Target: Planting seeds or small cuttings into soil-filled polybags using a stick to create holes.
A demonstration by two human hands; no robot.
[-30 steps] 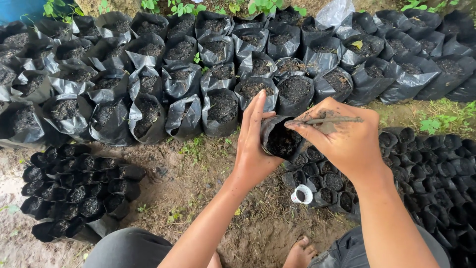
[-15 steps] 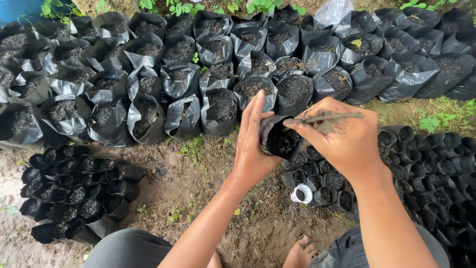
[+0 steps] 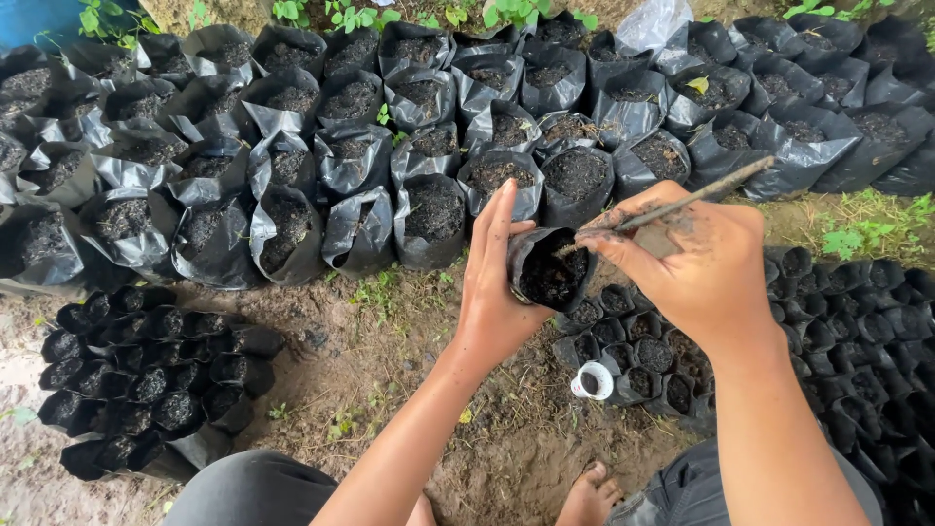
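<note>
Fingers of the right hand (image 3: 706, 268) pinch a thin stick (image 3: 682, 200), its tip in the soil of a small black bag (image 3: 548, 268). The left hand (image 3: 497, 282) cups that bag, fingers straight, above bare ground. Rows of larger soil-filled bags (image 3: 429, 209) stand beyond.

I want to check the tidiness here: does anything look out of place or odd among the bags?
One thing stands out: a small white ring-shaped object lies on the bare soil beside the small black bags, the only white item there. Also, a clear plastic bag sits among the large black soil-filled bags at the back.
</note>
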